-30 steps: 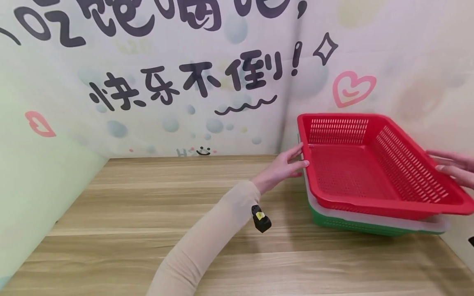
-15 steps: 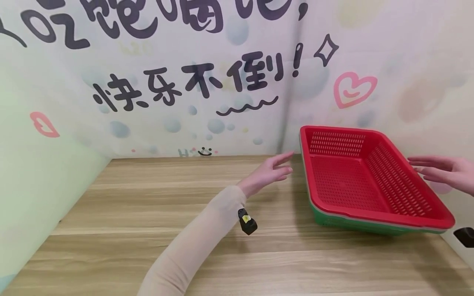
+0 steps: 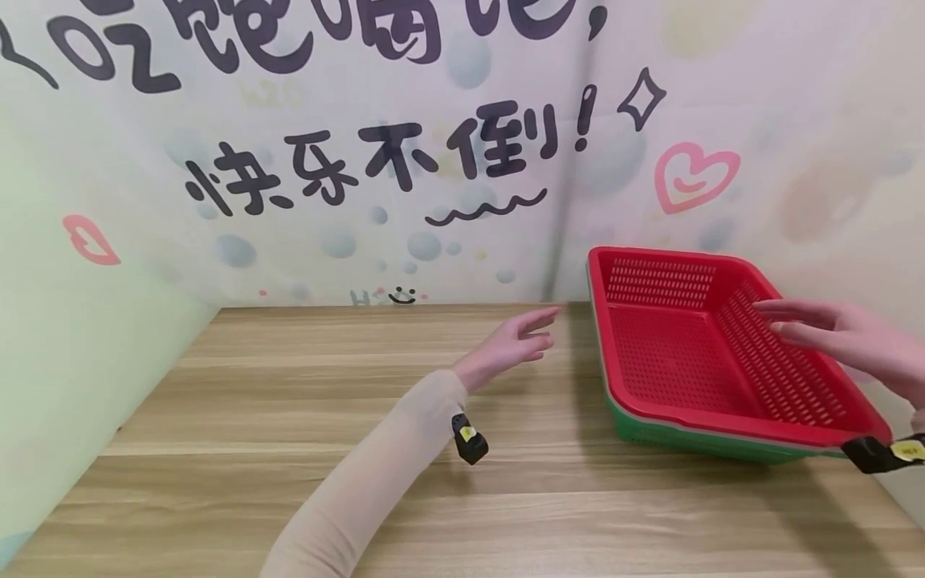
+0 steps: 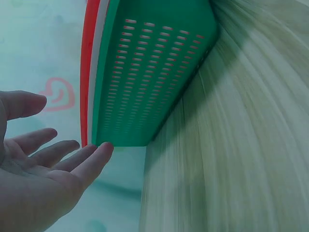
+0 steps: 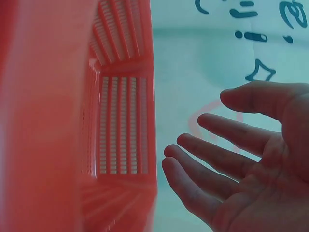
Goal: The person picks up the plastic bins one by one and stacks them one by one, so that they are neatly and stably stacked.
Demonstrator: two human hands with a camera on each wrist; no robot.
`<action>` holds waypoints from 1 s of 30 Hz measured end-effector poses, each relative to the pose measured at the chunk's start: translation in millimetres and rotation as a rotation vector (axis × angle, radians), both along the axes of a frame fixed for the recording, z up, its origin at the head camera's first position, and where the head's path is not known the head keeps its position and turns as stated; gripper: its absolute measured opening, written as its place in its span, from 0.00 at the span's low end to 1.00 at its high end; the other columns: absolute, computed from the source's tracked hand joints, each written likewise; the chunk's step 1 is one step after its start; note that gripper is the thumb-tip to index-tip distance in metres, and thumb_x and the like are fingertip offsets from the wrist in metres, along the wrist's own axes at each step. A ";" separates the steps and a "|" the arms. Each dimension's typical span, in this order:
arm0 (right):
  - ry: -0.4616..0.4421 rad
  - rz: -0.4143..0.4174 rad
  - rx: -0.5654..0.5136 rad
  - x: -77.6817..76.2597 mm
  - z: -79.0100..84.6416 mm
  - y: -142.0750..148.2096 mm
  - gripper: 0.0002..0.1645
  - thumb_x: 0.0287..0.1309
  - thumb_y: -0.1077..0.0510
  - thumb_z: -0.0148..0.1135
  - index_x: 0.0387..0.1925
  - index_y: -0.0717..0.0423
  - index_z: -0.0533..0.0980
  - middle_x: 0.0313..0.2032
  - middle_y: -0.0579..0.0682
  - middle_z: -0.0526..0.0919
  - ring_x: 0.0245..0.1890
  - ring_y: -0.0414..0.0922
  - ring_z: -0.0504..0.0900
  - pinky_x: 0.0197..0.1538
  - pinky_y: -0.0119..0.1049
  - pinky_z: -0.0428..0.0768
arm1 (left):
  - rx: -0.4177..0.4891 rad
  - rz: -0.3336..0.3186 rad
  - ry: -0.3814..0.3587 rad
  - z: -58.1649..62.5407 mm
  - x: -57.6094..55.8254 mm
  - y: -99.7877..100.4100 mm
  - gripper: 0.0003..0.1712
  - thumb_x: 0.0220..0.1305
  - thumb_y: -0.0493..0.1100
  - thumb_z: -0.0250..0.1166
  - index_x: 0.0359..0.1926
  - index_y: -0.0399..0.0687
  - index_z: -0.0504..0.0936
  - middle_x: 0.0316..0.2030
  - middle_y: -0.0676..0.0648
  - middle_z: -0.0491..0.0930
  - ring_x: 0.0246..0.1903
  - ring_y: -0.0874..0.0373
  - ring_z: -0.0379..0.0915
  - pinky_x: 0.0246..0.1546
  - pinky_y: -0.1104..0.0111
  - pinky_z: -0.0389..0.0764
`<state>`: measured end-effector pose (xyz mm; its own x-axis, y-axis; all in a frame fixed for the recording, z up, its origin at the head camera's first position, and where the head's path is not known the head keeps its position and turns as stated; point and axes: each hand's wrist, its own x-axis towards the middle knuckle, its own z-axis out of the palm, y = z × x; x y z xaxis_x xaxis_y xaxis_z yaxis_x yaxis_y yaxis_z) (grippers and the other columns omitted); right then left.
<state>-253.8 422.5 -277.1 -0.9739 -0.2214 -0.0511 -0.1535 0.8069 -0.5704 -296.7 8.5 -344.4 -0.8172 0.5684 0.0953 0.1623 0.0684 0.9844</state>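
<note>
A red perforated plastic basket (image 3: 672,361) sits nested on top of a stack at the right of the table. Under its rim shows a thin white rim, and below that a green basket (image 4: 145,72). My left hand (image 3: 507,347) is to the left of the stack, fingers extended and holding nothing. In the left wrist view its fingers (image 4: 91,162) are loosely spread in front of the green side. My right hand (image 3: 845,333) hovers over the right side of the red basket, fingers relaxed. The right wrist view shows this palm (image 5: 260,179) with nothing in it.
The wood-grain table (image 3: 253,449) meets a printed back wall (image 3: 325,241) with large dark lettering. A side wall (image 3: 58,361) stands at the left, another close beyond the baskets at the right. Each wrist wears a small black camera (image 3: 470,439).
The red basket has dropped down into the stack and both hands have let go of it. My left hand has drawn away to the left; my right hand has moved left over the basket.
</note>
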 end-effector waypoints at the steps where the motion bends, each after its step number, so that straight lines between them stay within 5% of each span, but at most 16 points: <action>1: 0.009 0.008 0.004 -0.2 0.8 -2.6 0.38 0.69 0.48 0.54 0.69 0.66 0.56 0.62 0.72 0.63 0.52 0.61 0.73 0.39 0.48 0.82 | -0.005 0.003 0.001 -0.7 0.2 -1.7 0.31 0.71 0.36 0.55 0.73 0.44 0.59 0.71 0.44 0.58 0.65 0.49 0.63 0.58 0.62 0.72; 7: 0.054 0.047 -0.051 -1.5 3.1 -18.9 0.34 0.68 0.50 0.55 0.68 0.64 0.60 0.60 0.64 0.68 0.42 0.27 0.75 0.37 0.41 0.84 | 0.000 0.019 0.002 -5.6 -0.8 -11.7 0.31 0.71 0.35 0.53 0.72 0.40 0.59 0.71 0.40 0.58 0.66 0.47 0.59 0.59 0.59 0.70; 13: 0.002 0.046 -0.173 -2.0 7.4 -37.9 0.35 0.68 0.50 0.56 0.70 0.60 0.59 0.58 0.59 0.69 0.41 0.38 0.82 0.37 0.45 0.85 | -0.025 0.028 0.017 -11.2 -1.1 -21.3 0.31 0.72 0.35 0.53 0.73 0.39 0.56 0.70 0.38 0.57 0.66 0.44 0.59 0.59 0.59 0.71; 20: 0.165 0.166 -0.038 -7.0 15.5 -62.0 0.28 0.68 0.55 0.57 0.66 0.59 0.68 0.52 0.33 0.73 0.46 0.26 0.75 0.43 0.24 0.75 | -0.040 0.049 0.025 -20.1 -1.1 -35.6 0.31 0.72 0.35 0.52 0.73 0.38 0.56 0.70 0.36 0.57 0.67 0.43 0.58 0.60 0.54 0.69; 30: 0.123 0.242 -0.074 -17.8 21.4 -96.7 0.30 0.64 0.56 0.61 0.65 0.59 0.68 0.57 0.58 0.75 0.46 0.30 0.77 0.44 0.29 0.79 | -0.107 0.064 0.038 -25.7 0.5 -62.3 0.32 0.73 0.37 0.52 0.74 0.40 0.54 0.71 0.37 0.56 0.67 0.40 0.55 0.60 0.57 0.69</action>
